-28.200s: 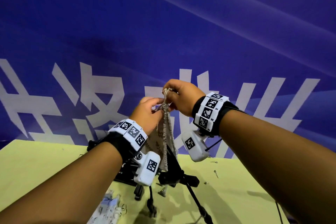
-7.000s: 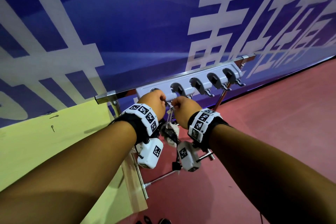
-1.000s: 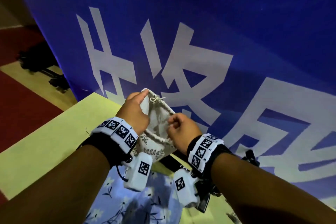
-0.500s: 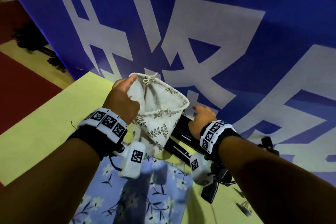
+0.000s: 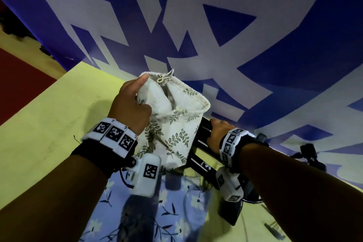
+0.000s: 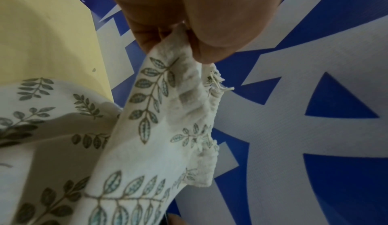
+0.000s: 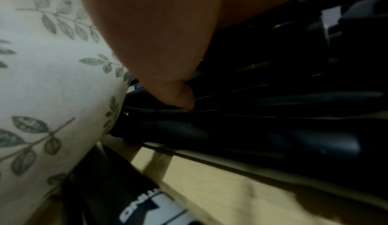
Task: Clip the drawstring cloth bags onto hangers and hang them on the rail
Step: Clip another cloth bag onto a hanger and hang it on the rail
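Observation:
A white drawstring bag (image 5: 176, 124) printed with green leaves hangs open-mouthed above the table. My left hand (image 5: 133, 102) pinches its rim beside the knotted cord; the left wrist view shows thumb and finger (image 6: 189, 34) squeezing the cloth of the bag (image 6: 157, 129). To the right of the bag (image 7: 42, 87), my right hand (image 5: 216, 131) is down on a pile of black hangers (image 5: 204, 129). Its thumb (image 7: 174, 94) is curled against one of these black hangers (image 7: 273, 129). The other fingers are hidden behind the pile.
A blue floral cloth (image 5: 167, 212) lies on the yellow table (image 5: 49, 124) under my wrists. A black tube with a white label (image 5: 202, 165) runs beneath the hangers. More black gear (image 5: 310, 155) sits at the right. A blue banner (image 5: 235, 25) closes off the back.
My right hand has let go of the bag and dropped onto the black hangers to its right. The left hand alone now holds the bag, whose mouth has fallen open.

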